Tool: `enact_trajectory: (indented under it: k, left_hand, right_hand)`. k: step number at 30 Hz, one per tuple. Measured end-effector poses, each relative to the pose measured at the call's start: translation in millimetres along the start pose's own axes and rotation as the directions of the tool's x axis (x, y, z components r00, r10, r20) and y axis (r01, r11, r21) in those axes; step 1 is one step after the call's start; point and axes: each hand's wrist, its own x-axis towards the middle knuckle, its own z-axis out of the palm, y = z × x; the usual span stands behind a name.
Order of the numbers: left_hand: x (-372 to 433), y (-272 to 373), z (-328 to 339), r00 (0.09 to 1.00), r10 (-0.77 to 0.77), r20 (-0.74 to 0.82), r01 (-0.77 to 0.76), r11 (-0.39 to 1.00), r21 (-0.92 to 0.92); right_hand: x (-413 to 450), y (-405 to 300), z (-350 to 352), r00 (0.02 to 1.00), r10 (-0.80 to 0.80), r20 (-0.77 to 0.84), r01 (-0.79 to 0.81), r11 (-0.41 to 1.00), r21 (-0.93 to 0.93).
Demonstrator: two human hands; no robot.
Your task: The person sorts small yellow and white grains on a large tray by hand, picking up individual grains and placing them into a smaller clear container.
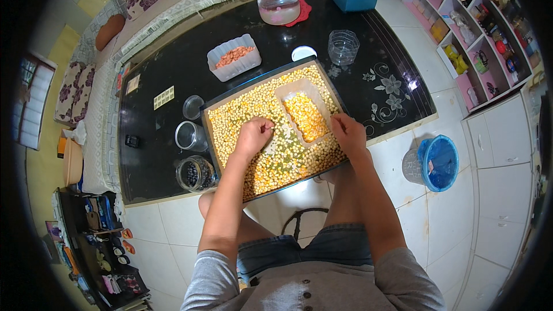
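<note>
A shallow rectangular tray (224, 100) holds a spread of pale round legumes, small green beans and yellow corn kernels. Its near edge is above my knees. Inside the tray stands a translucent plastic container (281, 90) with corn kernels (304, 116) in it. My left hand (255, 137) is over the middle of the tray, thumb and fingers pinched together; whether a kernel is between them is too small to tell. At the container's right side is my right hand (349, 133), fingers curled close to its rim. Its fingertips are partly hidden, so a grip on the rim cannot be confirmed.
On the black table (147, 155) are a clear tub of reddish-brown nuts or beans (235, 57), an open jar (190, 135), a jar of dark beans (194, 175), a clear plastic container (343, 47) and an orange-lidded pitcher (278, 6). A blue-lined bin (438, 163) stands right.
</note>
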Motion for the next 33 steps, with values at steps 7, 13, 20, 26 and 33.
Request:
enact_trajectory:
  k: [7, 13, 20, 26, 33]
  left_hand:
    - [-7.7, -13.3, 12.5, 0.996, 0.021, 0.083, -0.028, 0.996, 0.09]
    - [-9.8, -12.4, 11.8, 0.989, 0.039, 0.145, -0.062, 0.986, 0.156]
    - [-27.4, -10.7, 14.0, 0.985, 0.087, 0.15, -0.127, 0.95, 0.285]
    - [-13.4, 10.7, -4.0, 0.999, 0.047, 0.016, -0.048, 0.997, 0.061]
    - [26.9, 79.3, -20.9, 0.986, 0.167, -0.025, -0.166, 0.986, 0.021]
  right_hand:
    - [0.1, 0.4, 1.0, 1.0, -0.026, -0.006, 0.026, 0.999, 0.023]
    - [0.1, -0.8, -0.4, 1.0, -0.011, 0.008, 0.011, 1.0, 0.013]
    - [0.4, 0.2, 0.2, 1.0, -0.013, 0.005, 0.013, 1.0, 0.004]
    - [0.1, 2.4, 0.7, 1.0, 0.002, 0.007, -0.002, 1.0, 0.019]
    - [0.1, -1.2, 0.5, 1.0, 0.021, 0.005, -0.021, 1.0, -0.005]
